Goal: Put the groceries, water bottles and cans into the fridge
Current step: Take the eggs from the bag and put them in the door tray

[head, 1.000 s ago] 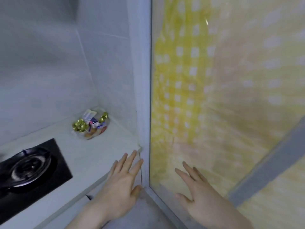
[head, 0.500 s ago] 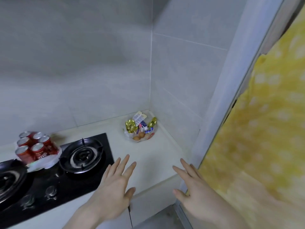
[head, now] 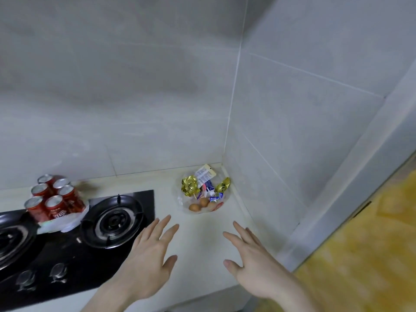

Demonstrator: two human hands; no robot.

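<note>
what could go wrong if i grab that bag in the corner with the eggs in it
The clear bag lies slack and open in the counter corner, with two brown eggs loose at its near edge: lifting it by one side may let them roll out or crack. Both the left hand and the right hand are empty, so support it from below. The red cans sit on a bag partly over the stove and could tip if tugged.
</note>
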